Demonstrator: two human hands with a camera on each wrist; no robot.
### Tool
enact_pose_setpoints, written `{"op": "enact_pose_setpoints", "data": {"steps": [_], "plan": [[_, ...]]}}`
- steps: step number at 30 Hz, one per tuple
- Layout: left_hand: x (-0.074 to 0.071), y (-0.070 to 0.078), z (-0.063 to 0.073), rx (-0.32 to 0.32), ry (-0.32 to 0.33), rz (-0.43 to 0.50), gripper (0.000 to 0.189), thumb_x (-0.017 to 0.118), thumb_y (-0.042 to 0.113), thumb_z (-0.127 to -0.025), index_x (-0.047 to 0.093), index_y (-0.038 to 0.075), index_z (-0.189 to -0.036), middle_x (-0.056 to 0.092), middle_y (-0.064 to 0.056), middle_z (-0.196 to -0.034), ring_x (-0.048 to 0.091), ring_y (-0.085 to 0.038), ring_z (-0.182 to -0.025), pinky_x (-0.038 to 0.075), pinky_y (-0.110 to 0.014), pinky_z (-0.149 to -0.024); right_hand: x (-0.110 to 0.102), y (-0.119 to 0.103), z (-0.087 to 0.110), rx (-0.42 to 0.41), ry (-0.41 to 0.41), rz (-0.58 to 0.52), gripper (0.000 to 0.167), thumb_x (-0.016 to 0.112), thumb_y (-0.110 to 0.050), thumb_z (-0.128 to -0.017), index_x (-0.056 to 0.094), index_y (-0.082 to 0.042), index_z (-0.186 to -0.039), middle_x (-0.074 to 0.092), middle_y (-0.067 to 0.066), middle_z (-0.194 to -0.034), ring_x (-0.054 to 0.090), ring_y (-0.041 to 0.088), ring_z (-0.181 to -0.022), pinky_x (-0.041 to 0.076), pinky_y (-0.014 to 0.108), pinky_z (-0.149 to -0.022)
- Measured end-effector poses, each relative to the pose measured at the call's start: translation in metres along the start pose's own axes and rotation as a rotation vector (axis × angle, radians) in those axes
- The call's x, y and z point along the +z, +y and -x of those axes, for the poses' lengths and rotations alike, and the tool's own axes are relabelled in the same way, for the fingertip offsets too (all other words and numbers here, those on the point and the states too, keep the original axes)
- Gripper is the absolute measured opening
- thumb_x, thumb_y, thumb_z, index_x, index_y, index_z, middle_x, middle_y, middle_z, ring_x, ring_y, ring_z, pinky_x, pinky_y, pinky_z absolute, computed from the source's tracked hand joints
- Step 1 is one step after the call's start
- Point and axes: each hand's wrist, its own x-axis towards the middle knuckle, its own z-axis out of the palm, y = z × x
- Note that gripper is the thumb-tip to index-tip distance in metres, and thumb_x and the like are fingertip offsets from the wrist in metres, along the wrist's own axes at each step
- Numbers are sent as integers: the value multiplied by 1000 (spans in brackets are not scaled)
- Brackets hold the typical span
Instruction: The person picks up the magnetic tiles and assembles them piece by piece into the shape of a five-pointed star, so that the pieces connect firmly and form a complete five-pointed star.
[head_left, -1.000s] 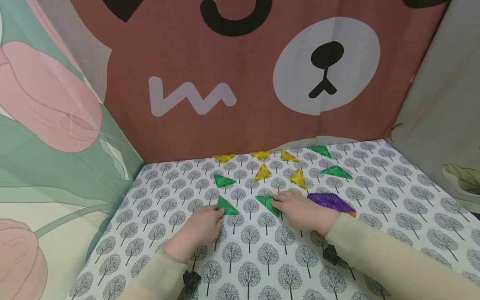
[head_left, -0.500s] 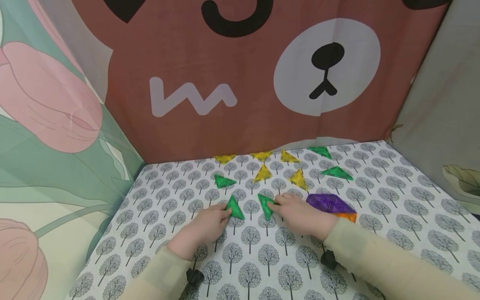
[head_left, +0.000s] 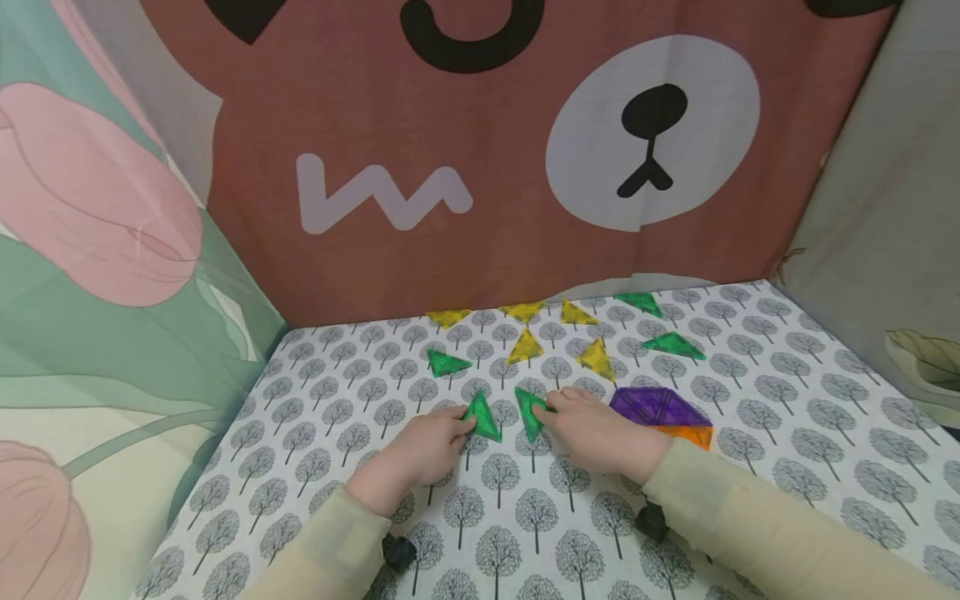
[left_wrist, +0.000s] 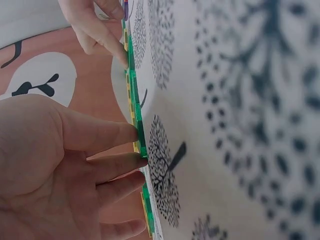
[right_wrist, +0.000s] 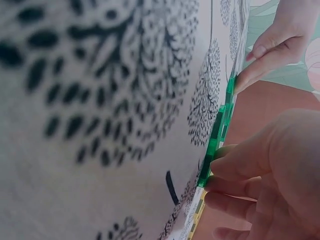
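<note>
Two translucent green triangle magnetic tiles lie almost flat on the tree-print cloth, a narrow gap between them. My left hand [head_left: 427, 446] pinches the left green tile [head_left: 484, 418] at its left corner, thumb and forefinger at the edge. The right green tile [head_left: 529, 412] is pinched at its right side by my right hand [head_left: 588, 425]. From the left wrist, the tile [left_wrist: 139, 127] shows edge-on, low on the cloth, with thumb and forefinger against it. The right wrist view has thumb and fingertips at the end of the other tile [right_wrist: 212, 150].
Behind the hands lie several yellow triangle tiles [head_left: 525, 347] and more green triangle tiles [head_left: 447, 362]. A purple tile piece [head_left: 652, 406] with an orange part [head_left: 690, 435] sits beside my right hand. A bear-print curtain [head_left: 480, 250] hangs along the back edge.
My left hand has slid its green tile rightward and turned it. The right hand has turned its tile so the two sloping edges stand closer. The other tiles have stayed put.
</note>
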Motion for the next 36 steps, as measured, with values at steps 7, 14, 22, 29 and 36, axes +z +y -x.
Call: {"op": "enact_pose_setpoints", "data": {"steps": [7, 14, 22, 29, 36], "plan": [[1, 3, -5, 24, -10, -45, 39, 51, 17, -103, 53, 12, -142, 40, -11, -153, 37, -34, -139, 28, -48, -115, 1, -1, -1, 13, -6, 0, 71, 72, 2, -80, 46, -3, -146, 55, 14, -127, 49, 31, -120, 36, 50, -109], [1, 9, -10, 42, -18, -41, 40, 50, 19, -104, 53, 13, -143, 39, -11, -153, 37, -33, -139, 28, -49, -115, 2, 0, -2, 20, -20, 11, 72, 72, 1, -80, 46, -4, -147, 54, 14, -127, 49, 31, -120, 36, 50, -110], [5, 9, -17, 36, -27, -42, 40, 49, 20, -104, 53, 14, -143, 38, -11, -154, 36, -33, -140, 25, -53, -115, 2, 0, -3, 19, -16, 14, 69, 71, 0, -82, 47, -4, -146, 54, 14, -127, 50, 30, -120, 37, 49, -109], [7, 10, -19, 37, -33, -43, 40, 50, 19, -104, 53, 15, -143, 38, -10, -154, 34, -33, -141, 23, -56, -115, 2, 0, -4, 16, -17, 8, 69, 73, -2, -81, 47, -2, -145, 54, 15, -128, 50, 32, -120, 37, 49, -109], [7, 14, -22, 51, -41, -51, 40, 50, 21, -104, 52, 15, -144, 38, -8, -154, 34, -32, -141, 22, -57, -115, 1, -1, -3, 16, -19, 16, 67, 72, -2, -83, 47, -2, -145, 55, 14, -125, 50, 30, -118, 37, 49, -109]]}}
